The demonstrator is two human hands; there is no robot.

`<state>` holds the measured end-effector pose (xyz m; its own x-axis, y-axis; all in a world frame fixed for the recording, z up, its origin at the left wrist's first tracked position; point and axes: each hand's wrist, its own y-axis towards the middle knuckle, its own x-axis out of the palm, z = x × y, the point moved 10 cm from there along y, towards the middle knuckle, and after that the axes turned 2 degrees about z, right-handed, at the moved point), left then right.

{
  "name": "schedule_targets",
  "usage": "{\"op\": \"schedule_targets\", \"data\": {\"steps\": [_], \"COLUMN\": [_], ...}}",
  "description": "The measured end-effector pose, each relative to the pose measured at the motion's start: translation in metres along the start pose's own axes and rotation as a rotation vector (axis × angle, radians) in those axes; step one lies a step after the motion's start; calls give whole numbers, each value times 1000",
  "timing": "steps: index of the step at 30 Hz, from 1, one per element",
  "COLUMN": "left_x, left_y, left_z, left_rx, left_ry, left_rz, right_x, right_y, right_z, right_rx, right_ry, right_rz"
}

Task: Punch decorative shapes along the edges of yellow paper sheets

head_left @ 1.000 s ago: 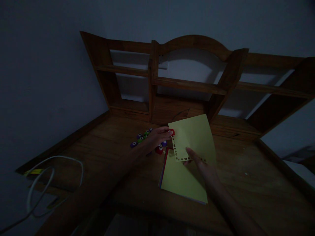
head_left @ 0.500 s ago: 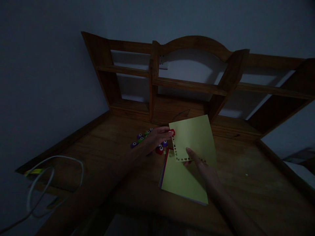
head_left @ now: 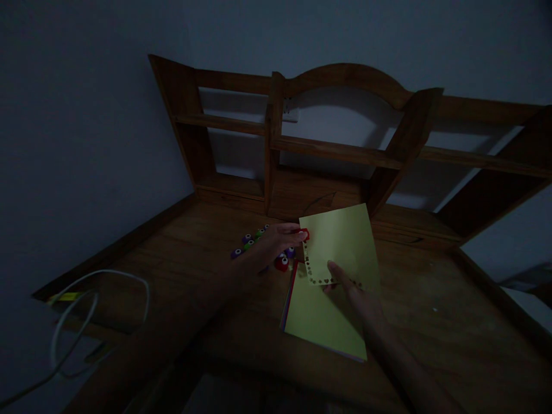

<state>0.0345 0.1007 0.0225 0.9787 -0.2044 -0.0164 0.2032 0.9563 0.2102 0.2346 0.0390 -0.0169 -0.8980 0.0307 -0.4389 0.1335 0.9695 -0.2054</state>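
Note:
The scene is dim. My left hand point(head_left: 276, 244) is closed round a small red paper punch point(head_left: 304, 234) set on the left edge of a yellow sheet point(head_left: 340, 241). A row of small punched holes runs down that edge and along the sheet's bottom. My right hand point(head_left: 349, 287) pinches the sheet's lower edge and holds it tilted above a stack of coloured paper point(head_left: 321, 319) with a yellow top sheet. Several small punches point(head_left: 252, 241), purple, green and red, lie on the desk under and behind my left hand.
The wooden desk point(head_left: 431, 299) has a shelf unit point(head_left: 336, 144) along its back with bare shelves. A white cable point(head_left: 86, 310) loops over the desk's left edge beside a yellow strip point(head_left: 64, 297). Walls close in at left and back.
Nothing has visibly moved on the desk; both hands keep their hold. The view has shifted slightly.

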Motion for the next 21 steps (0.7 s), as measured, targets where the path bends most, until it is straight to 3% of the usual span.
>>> {"op": "schedule_targets", "data": {"steps": [8,11,15,21], "left_x": [2,3,2,3], "left_y": [-5,-5,0,9], "left_z": [9,12,2,-14], "left_rx": [9,16,-4,-7], "left_ry": [-44,-81,-119,-179], "left_rz": [-15,-23,-19,-24], "right_x": [1,0,-4,-18], "right_y": [0,1,0,-2], "right_z": [-1,-10,-22,-18], "right_rx": [-39,-140,-294,-263], "right_ry": [0,11,116,260], "right_rz": [8,30,66,179]}}
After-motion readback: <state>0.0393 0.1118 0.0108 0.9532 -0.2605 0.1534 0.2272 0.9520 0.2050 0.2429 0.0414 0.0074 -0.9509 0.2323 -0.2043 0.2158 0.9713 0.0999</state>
